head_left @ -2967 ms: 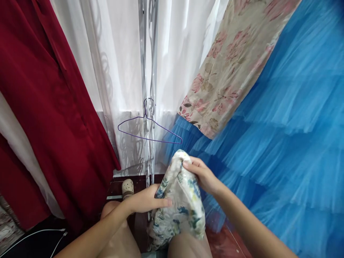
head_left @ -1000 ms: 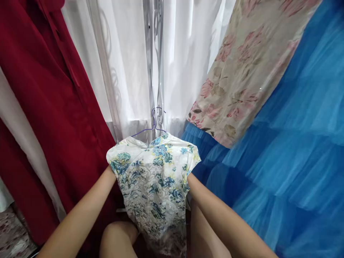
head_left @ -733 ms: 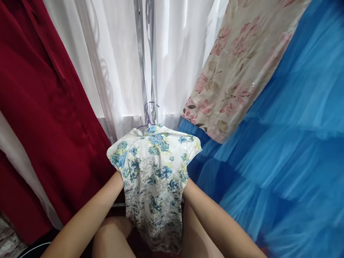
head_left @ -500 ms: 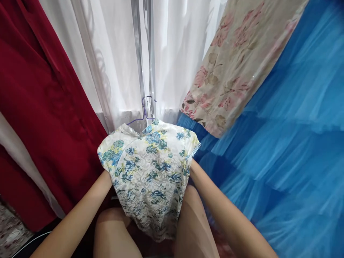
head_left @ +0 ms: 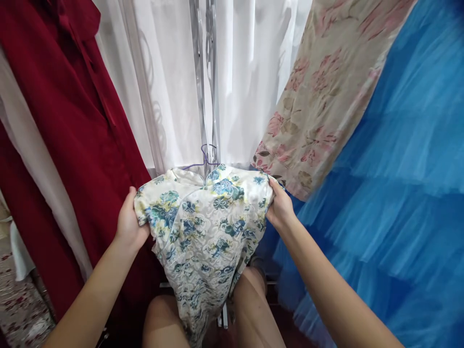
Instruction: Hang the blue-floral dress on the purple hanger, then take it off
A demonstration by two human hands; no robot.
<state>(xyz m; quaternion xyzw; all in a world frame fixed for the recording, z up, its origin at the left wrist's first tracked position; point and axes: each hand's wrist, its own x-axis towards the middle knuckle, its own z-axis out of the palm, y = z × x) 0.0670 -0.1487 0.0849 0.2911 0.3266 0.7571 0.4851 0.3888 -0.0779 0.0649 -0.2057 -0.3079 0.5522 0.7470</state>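
Observation:
A white dress (head_left: 217, 237) with blue, green and yellow flowers hangs in front of me, its neckline facing up. Inside its neck sits a purple wire hanger (head_left: 206, 157), with only the hook and part of the upper wire showing. My left hand (head_left: 132, 220) grips the dress at its left shoulder, thumb on top and fingers hidden behind the cloth. At the opposite sleeve, my right hand (head_left: 280, 205) pinches the edge in the same way. The lower end of the dress drops between my knees and is partly out of view.
Dark red cloth (head_left: 68, 121) hangs at the left. White curtains (head_left: 250, 82) and a metal pole (head_left: 205, 72) stand behind the dress. On the right hang a beige flowered garment (head_left: 308, 111) and a blue tiered tulle dress (head_left: 391, 203). My knees (head_left: 250, 285) are below.
Both hands, earlier hidden inside or behind the dress, now show at its shoulders. The shoulders are spread wider and the cloth is pulled flatter. My view has shifted slightly.

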